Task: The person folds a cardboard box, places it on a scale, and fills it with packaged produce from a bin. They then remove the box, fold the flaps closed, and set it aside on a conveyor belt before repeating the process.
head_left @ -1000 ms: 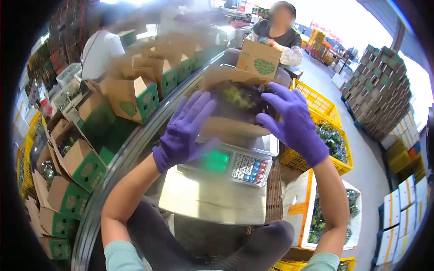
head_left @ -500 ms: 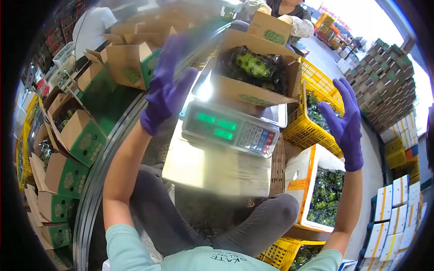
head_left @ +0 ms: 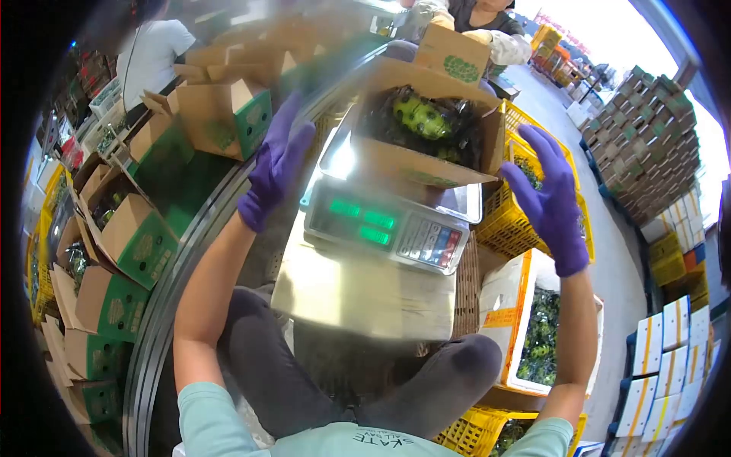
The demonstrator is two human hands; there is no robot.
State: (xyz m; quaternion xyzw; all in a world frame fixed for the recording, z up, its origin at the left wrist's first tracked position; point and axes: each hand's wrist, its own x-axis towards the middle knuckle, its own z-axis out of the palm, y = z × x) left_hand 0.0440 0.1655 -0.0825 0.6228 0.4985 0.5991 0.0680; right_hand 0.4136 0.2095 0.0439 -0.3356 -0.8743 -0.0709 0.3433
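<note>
Left hand: the left hand [head_left: 276, 169] wears a thin purple glove, fingers spread and apart, holding nothing; it hangs in the air just left of the scale's near-left corner, and motion blurs it.
Right hand: the right hand [head_left: 550, 199] has the same purple glove, fingers splayed and empty, raised to the right of the carton, not touching it.
Carton: an open brown cardboard carton [head_left: 426, 129] with a green printed mark sits on the scale's platform, flaps up; its near wall is plain corrugated board.
Contents: green grapes [head_left: 423, 118] in shiny clear wrap lie inside, round and glossy; the darker bunches around them are hard to make out.
Scale: a digital scale [head_left: 388, 225] with a bright steel platform, green lit displays and a coloured keypad; the digits are too blurred to read.
Table: the scale rests on a small metal-topped table [head_left: 358, 293], smooth and reflective, its far edge hidden under the scale.
Crates: yellow plastic lattice crates [head_left: 518, 221] of bagged grapes stand just right of the table, partly hidden by the right hand.
Conveyor: a curved steel-rimmed belt [head_left: 183, 266] on the left carries brown-and-green cartons [head_left: 225, 114]; the far ones are smeared.
Other person: gloved hands and a patterned sleeve [head_left: 506, 46] hold a carton beyond; the top edge cuts them off.
</note>
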